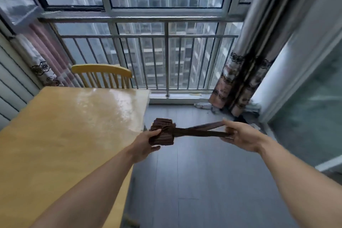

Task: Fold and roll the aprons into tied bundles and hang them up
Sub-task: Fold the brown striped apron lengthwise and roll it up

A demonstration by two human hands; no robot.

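Beside the table (74, 126), the left hand (146, 142) is gripping the bundle (162, 132); the right hand (238, 135) is pinching its straps (199, 131), stretching them rightward, level.

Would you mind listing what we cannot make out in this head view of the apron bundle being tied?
- Apron bundle: its near end is covered by the left hand.
- Straps: their ends vanish inside the right hand.
- Knot: too dark and small to tell.
- Chair: seat hidden behind the table.
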